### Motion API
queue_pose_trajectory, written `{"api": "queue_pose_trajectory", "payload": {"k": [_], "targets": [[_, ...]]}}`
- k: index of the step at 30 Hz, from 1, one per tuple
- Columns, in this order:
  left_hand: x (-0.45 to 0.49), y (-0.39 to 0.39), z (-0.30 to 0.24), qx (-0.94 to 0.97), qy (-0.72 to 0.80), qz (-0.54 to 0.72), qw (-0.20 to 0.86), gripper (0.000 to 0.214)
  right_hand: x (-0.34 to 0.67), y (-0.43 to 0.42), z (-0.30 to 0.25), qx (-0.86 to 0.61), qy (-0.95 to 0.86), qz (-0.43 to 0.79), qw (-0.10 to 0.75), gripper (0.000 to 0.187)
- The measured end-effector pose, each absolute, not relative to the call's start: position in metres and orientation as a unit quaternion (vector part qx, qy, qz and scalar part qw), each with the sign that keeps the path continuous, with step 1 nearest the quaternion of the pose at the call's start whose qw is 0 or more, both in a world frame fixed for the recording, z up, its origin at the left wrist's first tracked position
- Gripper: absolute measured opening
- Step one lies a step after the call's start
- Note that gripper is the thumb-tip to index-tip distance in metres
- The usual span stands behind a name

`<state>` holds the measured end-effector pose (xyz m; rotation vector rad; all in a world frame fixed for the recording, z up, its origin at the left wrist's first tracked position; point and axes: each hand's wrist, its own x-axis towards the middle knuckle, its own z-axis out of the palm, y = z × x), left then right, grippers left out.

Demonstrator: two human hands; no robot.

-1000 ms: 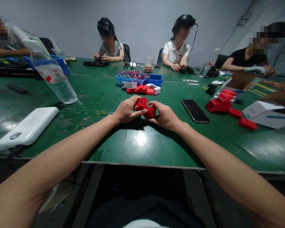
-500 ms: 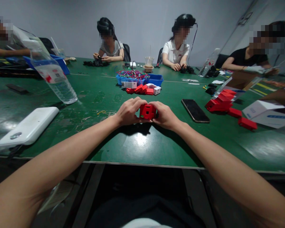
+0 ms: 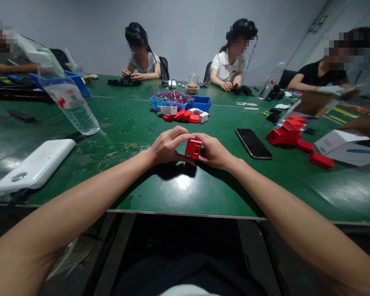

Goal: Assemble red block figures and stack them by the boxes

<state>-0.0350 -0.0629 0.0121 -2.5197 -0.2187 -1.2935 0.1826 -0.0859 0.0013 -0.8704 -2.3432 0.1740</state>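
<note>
A small red plastic case (image 3: 193,149) is held between my two hands just above the green table. It is tilted, with square cut-outs and a small green connector showing on the side facing me. My left hand (image 3: 170,144) reaches round it from the left, fingertips on its top edge and thumb near its lower edge. From the right, my right hand (image 3: 214,150) grips the case between thumb and fingers. Beyond my hands, more red and white cases (image 3: 185,115) lie in a heap before a blue bin (image 3: 156,105) full of coloured wires.
A phone (image 3: 253,143) lies to the right, near stacked red cases (image 3: 288,131) and an open white carton (image 3: 351,148). On the left are a white power bank-like device (image 3: 37,164) and a water bottle (image 3: 72,105). Several people sit around the table (image 3: 185,197).
The red case has turned and tilted between my hands, so its side with the green connector shows at a different angle. My left fingers have shifted slightly on it.
</note>
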Motion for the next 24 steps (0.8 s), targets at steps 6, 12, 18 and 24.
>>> {"api": "queue_pose_trajectory", "payload": {"k": [6, 12, 18, 24], "targets": [[-0.0352, -0.0635, 0.0106, -0.885, -0.139, -0.429, 0.117, 0.074, 0.1803, -0.0873, 0.002, -0.32, -0.895, 0.078, 0.301, 0.034], [-0.0364, -0.0627, 0.0121, -0.901, -0.182, -0.386, 0.082, 0.06, 0.1812, -0.0863, 0.0004, -0.325, -0.895, 0.081, 0.296, 0.031], [-0.0361, -0.0627, 0.0124, -0.908, -0.192, -0.364, 0.076, 0.052, 0.1801, -0.0867, 0.0006, -0.309, -0.899, 0.087, 0.299, 0.025], [-0.0373, -0.0592, 0.0105, -0.909, -0.19, -0.36, 0.095, 0.049, 0.1777, -0.0904, 0.006, -0.299, -0.903, 0.09, 0.296, 0.021]]}}
